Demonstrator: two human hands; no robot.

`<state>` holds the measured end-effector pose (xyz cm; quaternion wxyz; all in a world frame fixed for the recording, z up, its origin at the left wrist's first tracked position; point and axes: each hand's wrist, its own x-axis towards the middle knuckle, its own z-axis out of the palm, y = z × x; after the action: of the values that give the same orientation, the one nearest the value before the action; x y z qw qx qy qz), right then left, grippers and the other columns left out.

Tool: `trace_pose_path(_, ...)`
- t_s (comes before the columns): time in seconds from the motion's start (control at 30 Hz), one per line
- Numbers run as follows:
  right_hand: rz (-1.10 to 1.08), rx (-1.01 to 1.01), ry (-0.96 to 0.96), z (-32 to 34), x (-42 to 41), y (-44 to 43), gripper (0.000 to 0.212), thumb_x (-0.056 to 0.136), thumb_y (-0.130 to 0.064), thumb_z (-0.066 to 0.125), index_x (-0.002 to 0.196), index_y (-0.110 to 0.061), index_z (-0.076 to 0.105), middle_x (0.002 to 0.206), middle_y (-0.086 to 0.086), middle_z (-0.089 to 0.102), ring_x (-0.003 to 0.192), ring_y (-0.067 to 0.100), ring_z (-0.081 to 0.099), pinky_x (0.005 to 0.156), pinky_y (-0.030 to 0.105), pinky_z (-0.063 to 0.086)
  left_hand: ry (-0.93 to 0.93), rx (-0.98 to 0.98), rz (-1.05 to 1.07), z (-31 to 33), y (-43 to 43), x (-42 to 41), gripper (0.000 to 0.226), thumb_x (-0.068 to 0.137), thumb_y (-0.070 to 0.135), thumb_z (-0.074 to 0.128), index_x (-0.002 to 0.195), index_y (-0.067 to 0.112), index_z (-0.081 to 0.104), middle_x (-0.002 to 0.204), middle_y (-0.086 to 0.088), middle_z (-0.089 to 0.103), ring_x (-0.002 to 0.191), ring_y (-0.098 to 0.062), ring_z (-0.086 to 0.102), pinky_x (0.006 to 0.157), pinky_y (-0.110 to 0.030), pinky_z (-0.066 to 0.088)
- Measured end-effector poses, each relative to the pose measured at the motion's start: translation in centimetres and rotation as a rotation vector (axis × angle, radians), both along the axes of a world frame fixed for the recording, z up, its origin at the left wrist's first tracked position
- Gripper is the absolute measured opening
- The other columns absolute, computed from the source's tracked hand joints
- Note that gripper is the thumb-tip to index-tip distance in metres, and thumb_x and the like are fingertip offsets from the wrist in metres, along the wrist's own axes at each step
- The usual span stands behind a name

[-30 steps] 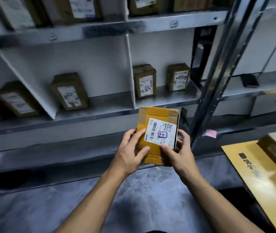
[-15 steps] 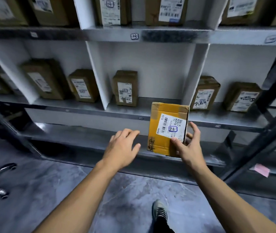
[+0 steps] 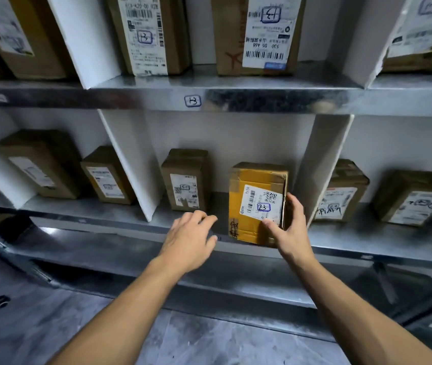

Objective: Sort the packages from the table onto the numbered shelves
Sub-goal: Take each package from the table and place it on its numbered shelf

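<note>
Where the head view shows the middle shelf (image 3: 367, 241), the yellow package (image 3: 246, 177) marked 23 stands upright at its front edge, between a brown package (image 3: 184, 180) and a white divider (image 3: 320, 164). The right grip (image 3: 290, 230) is closed on the yellow package: thumb on the label, fingers round the right side. The left grip (image 3: 188, 238) is open, fingers spread, holding nothing, near the package's lower left corner.

In the middle compartment, bare shelf (image 3: 218, 206) lies open at 9 o'clock of the yellow package (image 3: 251, 206), up to the brown box (image 3: 185, 180). At 3 o'clock the right hand (image 3: 292, 227) fills the narrow room before the white divider (image 3: 323, 164). At 12 o'clock, free space reaches the upper shelf (image 3: 262, 101).
</note>
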<state>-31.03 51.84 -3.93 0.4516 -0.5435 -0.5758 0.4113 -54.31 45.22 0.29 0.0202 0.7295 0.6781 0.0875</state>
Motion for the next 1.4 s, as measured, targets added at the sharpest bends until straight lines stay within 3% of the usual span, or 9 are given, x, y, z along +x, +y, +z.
trace_pose_path(0.13, 0.042, -0.072, -0.018, -0.9, -0.6, 4.7, 0.082, 0.087, -0.030, 0.076, 0.153, -0.028, 0.026, 0.144, 0.004, 0.053, 0.131, 0.020, 0.049, 0.111, 0.035, 0.035, 0.012, -0.042, 0.005, -1.0, 4.1, 0.3, 0.050, 0.098, 0.040, 0.043, 0.146, 0.028, 0.035, 0.143, 0.005, 0.040, 0.129, -0.018, 0.035, 0.109, -0.036, 0.030)
trace_pose_path(0.3, 0.079, -0.128, 0.013, -2.6, -1.4, 8.5, 0.078, 0.091, -0.031, 0.071, 0.152, -0.033, 0.022, 0.144, -0.002, 0.052, 0.134, 0.022, 0.046, 0.112, 0.036, 0.033, 0.003, -0.068, 0.014, -2.2, 7.2, 0.0, 0.049, 0.098, 0.041, 0.042, 0.145, 0.028, 0.036, 0.143, 0.005, 0.041, 0.129, -0.019, 0.037, 0.110, -0.037, 0.031)
trace_pose_path(0.43, 0.048, -0.160, 0.067, -2.8, -2.1, 10.4, 0.073, 0.093, -0.026, 0.068, 0.153, -0.028, 0.026, 0.149, 0.001, 0.048, 0.135, 0.018, 0.043, 0.108, 0.031, 0.031, -0.020, -0.087, 0.019, -2.8, 8.8, -0.2, 0.049, 0.097, 0.043, 0.043, 0.144, 0.029, 0.038, 0.142, 0.004, 0.043, 0.129, -0.019, 0.038, 0.109, -0.036, 0.031)
trace_pose_path(0.57, 0.058, -0.183, 0.036, -3.6, -2.1, 11.3, 0.070, 0.094, -0.026, 0.067, 0.152, -0.027, 0.028, 0.149, 0.001, 0.048, 0.138, 0.023, 0.044, 0.114, 0.039, 0.033, -0.034, -0.119, 0.018, -3.8, 9.7, -0.4, 0.049, 0.097, 0.044, 0.043, 0.143, 0.029, 0.040, 0.140, 0.004, 0.046, 0.127, -0.020, 0.040, 0.108, -0.035, 0.033)
trace_pose_path(0.73, 0.026, -0.230, -0.006, -4.6, -2.7, 11.1, 0.071, 0.089, -0.016, 0.074, 0.148, -0.018, 0.035, 0.144, 0.004, 0.053, 0.133, 0.025, 0.049, 0.104, 0.029, 0.035, -0.058, -0.126, 0.008, -4.6, 10.5, -0.2, 0.048, 0.095, 0.045, 0.045, 0.141, 0.030, 0.042, 0.136, 0.003, 0.048, 0.125, -0.020, 0.041, 0.106, -0.036, 0.035)
trace_pose_path(0.9, 0.022, -0.194, 0.047, -4.9, -4.0, 11.5, 0.078, 0.088, -0.013, 0.074, 0.149, -0.037, 0.031, 0.143, -0.005, 0.054, 0.133, 0.017, 0.049, 0.113, 0.038, 0.039, -0.069, -0.129, 0.002, -4.7, 10.5, -0.3, 0.048, 0.095, 0.045, 0.045, 0.141, 0.030, 0.042, 0.137, 0.004, 0.047, 0.126, -0.019, 0.040, 0.106, -0.035, 0.034)
trace_pose_path(1.1, -0.035, -0.140, 0.080, -4.1, -4.9, 11.9, 0.072, 0.092, -0.012, 0.070, 0.150, -0.031, 0.032, 0.136, -0.012, 0.051, 0.123, 0.005, 0.046, 0.101, 0.025, 0.038, -0.072, -0.133, -0.002, -4.7, 9.5, -1.5, 0.048, 0.097, 0.044, 0.043, 0.143, 0.031, 0.039, 0.139, 0.006, 0.044, 0.128, -0.017, 0.037, 0.107, -0.033, 0.030)
trace_pose_path(1.4, -0.094, -0.152, -0.027, -3.8, -4.4, 10.2, 0.073, 0.087, -0.013, 0.075, 0.148, -0.025, 0.036, 0.143, 0.002, 0.054, 0.134, 0.024, 0.049, 0.112, 0.043, 0.040, -0.032, -0.110, -0.087, -3.7, 8.3, -3.6, 0.049, 0.098, 0.043, 0.040, 0.145, 0.029, 0.035, 0.142, 0.007, 0.041, 0.130, -0.017, 0.034, 0.109, -0.034, 0.029)
